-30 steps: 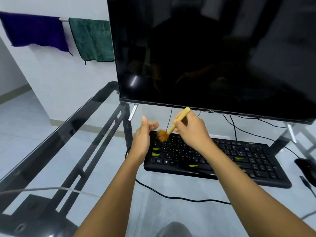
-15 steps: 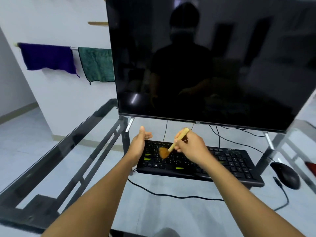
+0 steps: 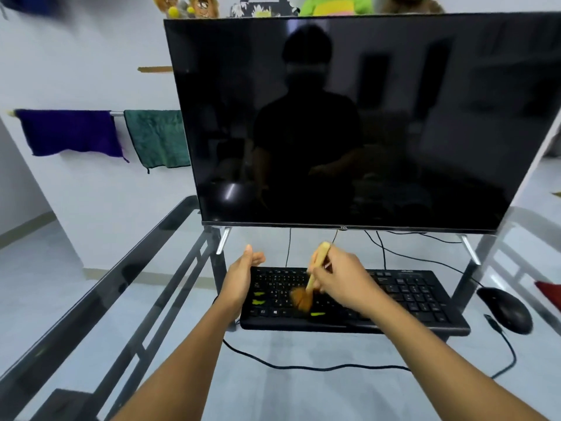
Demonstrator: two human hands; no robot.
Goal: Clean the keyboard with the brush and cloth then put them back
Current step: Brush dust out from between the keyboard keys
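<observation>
Since a second ago the brush (image 3: 303, 296) has come off the far-left corner of the keyboard (image 3: 409, 296) and down toward the near letter rows, and the view has tipped up to take in more of the screen.

Nearest, both forearms reach out over the glass table (image 3: 91, 299), with the keyboard cable looping across the glass below them. The right hand (image 3: 343, 281) pinches the pale wooden handle like a pen, tilted so the orange bristles sit on the keys left of the middle. The left hand (image 3: 243, 275) rests against the keyboard's left end, thumb up; whether its fingers hook over the far edge I cannot tell. Yellow-green bits (image 3: 258, 302) lie on the left keys, and one sits near the space bar, just beside the bristles.

To brush well, I would keep the strokes short and all one way, sweeping the bits off the near edge instead of pushing them between keys, while the left hand stops the board sliding on the glass.

A mouse (image 3: 507, 308) lies to the right. Farther off stands the dark monitor (image 3: 349, 123), and on the far-left wall a purple cloth (image 3: 69, 132) and a green cloth (image 3: 158, 138) hang from a rail, not yet used.
</observation>
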